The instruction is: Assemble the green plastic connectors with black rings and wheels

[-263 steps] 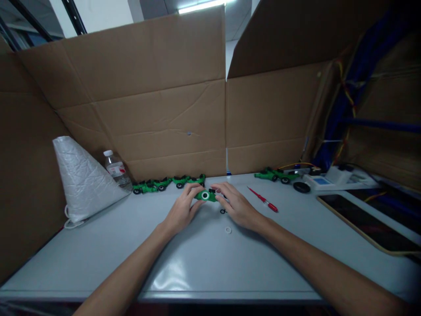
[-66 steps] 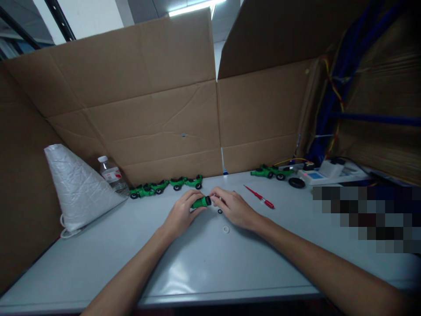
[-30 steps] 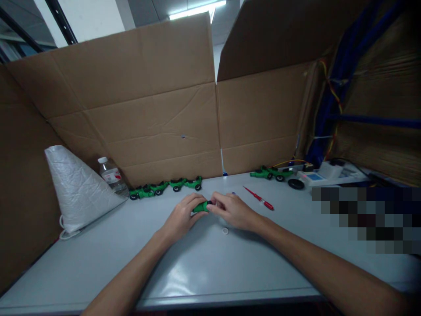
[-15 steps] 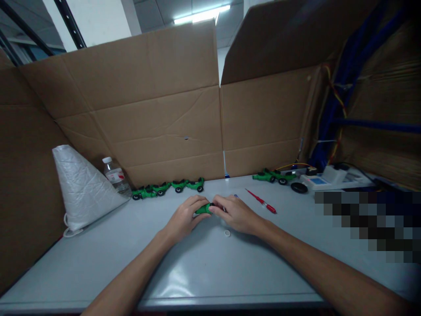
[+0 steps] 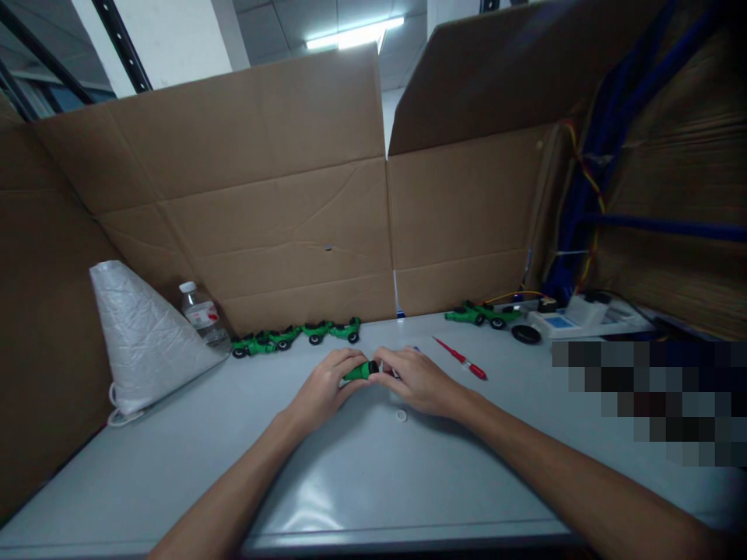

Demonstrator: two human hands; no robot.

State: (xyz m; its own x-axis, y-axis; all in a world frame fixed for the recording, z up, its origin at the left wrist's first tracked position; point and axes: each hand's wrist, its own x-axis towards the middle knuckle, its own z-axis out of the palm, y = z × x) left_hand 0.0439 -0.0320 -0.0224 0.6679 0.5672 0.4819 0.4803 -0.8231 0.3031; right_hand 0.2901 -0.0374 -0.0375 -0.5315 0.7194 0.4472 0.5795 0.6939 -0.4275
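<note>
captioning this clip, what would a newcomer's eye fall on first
Likely the middle, where the left hand grips a bright green piece with the right hand close at its black end. Next, perhaps the red screwdriver lying on the table, beyond and to the right of the right hand. Then the silvery cone-shaped packet at the left, partly covering a clear bottle.

Dim scene, bright ceiling tube [image 5: 355, 33] overhead, glare on tabletop [image 5: 315, 502], pixelated patch [image 5: 657, 404] right
</note>
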